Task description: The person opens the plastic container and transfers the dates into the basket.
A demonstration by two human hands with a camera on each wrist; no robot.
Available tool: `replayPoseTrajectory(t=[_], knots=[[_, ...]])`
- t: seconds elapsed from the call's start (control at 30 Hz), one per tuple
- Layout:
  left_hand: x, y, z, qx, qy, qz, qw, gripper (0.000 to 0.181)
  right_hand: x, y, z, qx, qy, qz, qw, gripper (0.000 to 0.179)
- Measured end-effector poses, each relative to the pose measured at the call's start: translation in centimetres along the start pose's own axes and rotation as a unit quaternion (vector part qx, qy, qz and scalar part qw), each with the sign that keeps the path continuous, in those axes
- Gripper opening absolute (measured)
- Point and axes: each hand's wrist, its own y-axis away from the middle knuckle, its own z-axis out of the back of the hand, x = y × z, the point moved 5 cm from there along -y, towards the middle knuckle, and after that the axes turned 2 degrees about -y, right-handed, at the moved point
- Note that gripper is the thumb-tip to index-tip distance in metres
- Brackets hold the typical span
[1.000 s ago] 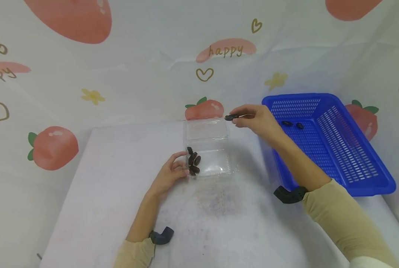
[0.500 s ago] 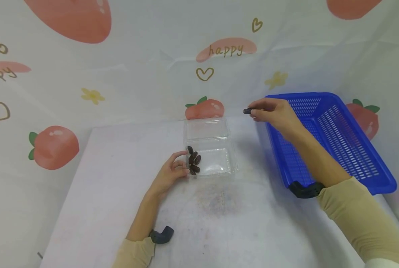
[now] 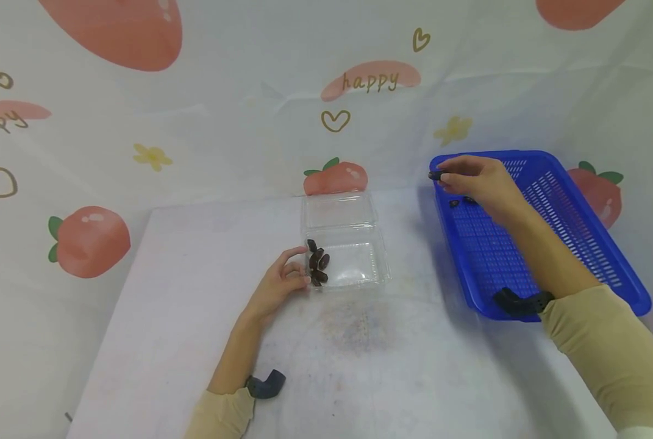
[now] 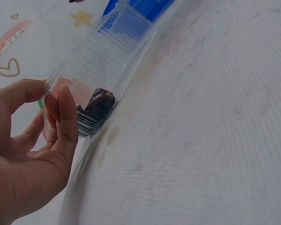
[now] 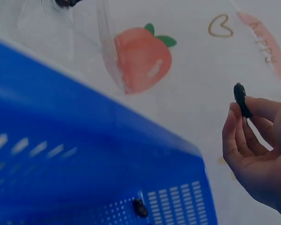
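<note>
Head view: right hand (image 3: 482, 183), fingers pinching dark oval piece (image 3: 435, 175), inner end hidden. Blue basket (image 3: 556, 201) near fingers, part-covered by forearm. Left hand (image 3: 279, 283), fingers holding clear container (image 3: 385, 259); overlapping dark pieces (image 3: 324, 262) beside fingertips.

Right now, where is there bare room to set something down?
Bare table lies left of the left grip, in front of the clear box, and in a strip between box and blue basket. Crowded: the box's left end with dark pieces, and the basket's far left corner by the right grip.
</note>
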Motion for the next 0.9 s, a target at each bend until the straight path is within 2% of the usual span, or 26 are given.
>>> replayPoseTrajectory(t=[0.3,0.53,0.63,0.73,0.9], knots=[[0.2,0.1,0.0,-0.012,0.006,0.018,0.9997,0.063,-2.1,-0.3,2.2,-0.004,-0.094,0.017,0.9954,0.041],[-0.1,0.2,0.1,-0.008,0.004,0.0,1.0,0.064,-4.3,-0.9,3.7,-0.023,-0.095,0.0,0.9952,0.042],[0.0,0.0,0.1,-0.008,0.007,-0.003,0.9999,0.064,-5.3,-1.2,4.4,-0.029,-0.115,-0.01,0.9929,0.038],[0.2,-0.1,0.0,-0.004,0.01,0.002,0.9999,0.064,-6.4,-1.2,5.1,-0.039,-0.084,-0.029,0.9953,0.037],[0.2,0.1,0.0,-0.005,0.002,0.007,1.0,0.062,-8.0,-1.0,5.5,-0.042,0.02,-0.061,0.9971,0.048]])
